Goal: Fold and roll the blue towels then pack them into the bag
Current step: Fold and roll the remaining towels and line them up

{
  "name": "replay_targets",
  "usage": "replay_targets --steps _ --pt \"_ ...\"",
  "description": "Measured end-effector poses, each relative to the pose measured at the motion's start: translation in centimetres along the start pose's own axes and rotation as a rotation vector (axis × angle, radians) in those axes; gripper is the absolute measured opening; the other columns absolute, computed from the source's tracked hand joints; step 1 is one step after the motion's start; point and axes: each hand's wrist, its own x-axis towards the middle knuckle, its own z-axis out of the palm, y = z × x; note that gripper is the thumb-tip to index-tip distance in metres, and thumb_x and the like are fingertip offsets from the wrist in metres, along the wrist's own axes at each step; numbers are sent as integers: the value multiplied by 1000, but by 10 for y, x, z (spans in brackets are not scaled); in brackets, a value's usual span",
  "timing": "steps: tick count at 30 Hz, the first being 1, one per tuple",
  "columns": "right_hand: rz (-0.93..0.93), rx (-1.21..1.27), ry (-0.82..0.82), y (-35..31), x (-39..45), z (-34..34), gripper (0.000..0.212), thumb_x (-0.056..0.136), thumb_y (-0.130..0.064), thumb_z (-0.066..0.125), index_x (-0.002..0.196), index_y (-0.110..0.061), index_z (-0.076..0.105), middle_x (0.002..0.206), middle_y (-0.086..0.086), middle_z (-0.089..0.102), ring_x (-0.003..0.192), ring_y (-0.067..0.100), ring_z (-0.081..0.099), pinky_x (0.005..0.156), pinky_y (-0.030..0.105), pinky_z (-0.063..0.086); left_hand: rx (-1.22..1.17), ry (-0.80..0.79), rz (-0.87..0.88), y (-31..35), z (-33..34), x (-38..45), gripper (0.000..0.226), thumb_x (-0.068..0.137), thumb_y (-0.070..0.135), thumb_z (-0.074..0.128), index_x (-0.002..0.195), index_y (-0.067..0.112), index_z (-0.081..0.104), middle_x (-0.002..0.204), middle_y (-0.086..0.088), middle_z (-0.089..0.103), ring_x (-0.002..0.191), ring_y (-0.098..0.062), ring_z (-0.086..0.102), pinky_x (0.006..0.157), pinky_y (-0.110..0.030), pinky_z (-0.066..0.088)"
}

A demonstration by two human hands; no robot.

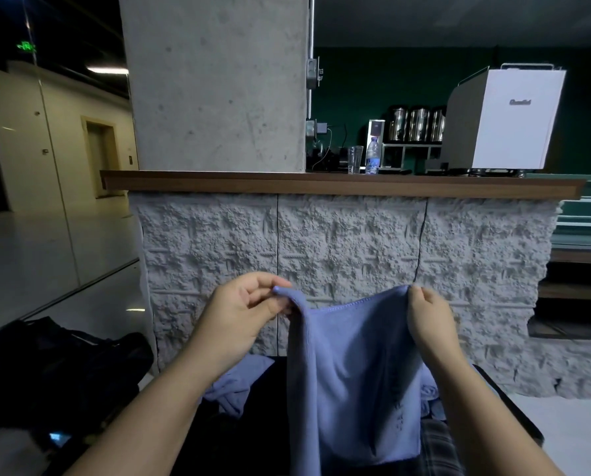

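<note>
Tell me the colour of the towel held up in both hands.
The towel is light blue-purple; head view.

Left hand [242,310] and right hand [428,317] pinching top corners of hanging blue towel [355,372], black bag [57,369] at left, more towels [239,383] below

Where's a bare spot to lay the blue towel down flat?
Dark surface between the held towel and the crumpled towel shows a bare strip. Crowded: black bag fills the left; more towel bunches by the right hand. Left hand pinches the other corner.
</note>
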Motion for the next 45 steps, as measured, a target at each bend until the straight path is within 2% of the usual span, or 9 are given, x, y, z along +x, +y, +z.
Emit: replay_targets --steps 5,9,14,20,28,35,41,43,45 --pt "-189 73 -183 -40 -24 5 37 100 -26 42 66 -11 46 61 2 46 61 14 43 58 31 31 495 1 281 6 10 -5 5 82 27 60 81 30 63 91 11 59 87 -1 57 79 -15 45" --pt "-364 75 -339 -60 -48 11 41 95 -24 53 58 -12 41 54 -3 32 51 4 29 51 26 23 401 -25 143 1 26 -9 19 77 46 55 86 29 56 76 6 64 76 -12 61 74 -39 49" --pt "-359 276 -575 -67 -69 14 32 94 -21 56 77 3 67 66 3 54 65 7 44 57 25 33 411 73 168 -4 36 -13 15 79 28 72 75 23 59 69 7 64 61 -1 54 63 -28 45" --pt "-408 241 -756 -65 -69 5 29 89 -32 52 83 -9 69 74 -1 57 73 8 46 67 30 35 368 172 66 -6 28 -10 19 73 21 79 68 23 61 65 1 65 61 -12 58 63 -36 48" --pt "-510 65 -832 -66 -70 4 37 88 -30 40 106 -8 64 99 19 67 83 17 58 88 50 46 378 163 53 3 26 -14 20 70 22 80 63 20 62 51 7 56 49 -3 45 50 -18 35" --pt "-460 265 -868 -64 -73 6 21 90 -27 62 90 -7 68 72 -1 52 72 11 42 65 30 32 371 193 23 0 27 -8 27 68 27 81 61 17 57 50 7 54 47 -3 43 49 -20 36" --pt "-423 283 -755 -56 -59 8 11 90 -20 62 84 -14 68 75 -1 65 72 10 54 67 30 43 375 -51 97 -8 20 -7 7 82 30 68 83 28 62 74 7 64 71 -18 60 72 -37 48" --pt "-362 400 -726 -57 -55 0 16 94 -6 53 88 -10 68 82 2 70 79 10 61 73 25 49 691 -235 99 -13 6 -3 34 75 61 51 92 33 58 88 15 61 91 -12 57 90 -35 41" --pt "-321 423 -670 -55 -48 -11 17 96 -5 49 90 -6 65 82 7 69 79 12 62 75 26 49 1189 -405 98 -19 -14 4 60 61 79 25 85 33 55 98 18 52 119 -2 37 110 -37 12"
